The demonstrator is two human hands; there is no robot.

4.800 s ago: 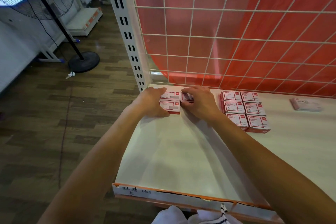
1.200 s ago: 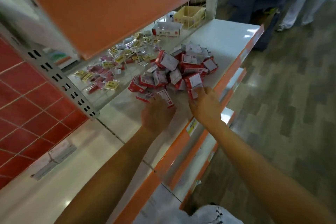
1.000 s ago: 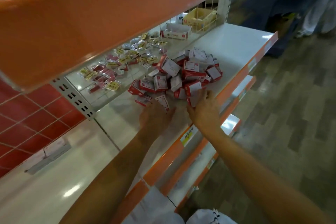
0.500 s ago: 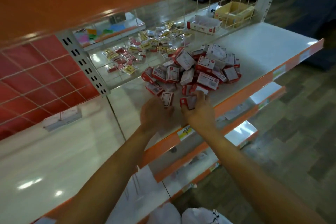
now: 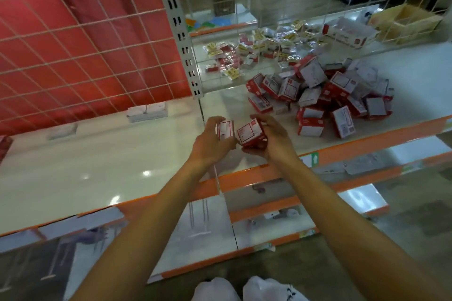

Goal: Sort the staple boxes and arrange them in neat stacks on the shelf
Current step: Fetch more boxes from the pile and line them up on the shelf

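My left hand [image 5: 210, 145] grips a small red-and-white staple box [image 5: 225, 129] upright. My right hand [image 5: 272, 139] holds another staple box [image 5: 250, 132], tilted, with more boxes seeming to lie under it. Both hands hover above the white shelf [image 5: 97, 166], near its orange front edge. To the right lies a loose pile of staple boxes [image 5: 325, 98] on the shelf. A few pale boxes [image 5: 146, 111] sit at the back by the red mesh panel.
A white wire grid [image 5: 73, 56] over red backing closes the left bay. Behind the pile, a heap of small yellow and red packets [image 5: 259, 54] lies on the far shelf, with a cardboard box [image 5: 406, 23] at the right. Lower shelves [image 5: 269, 215] jut out below.
Both hands lifted boxes out of the pile's near edge and drew back to the left. The view swung left, bringing the red mesh bay into sight.
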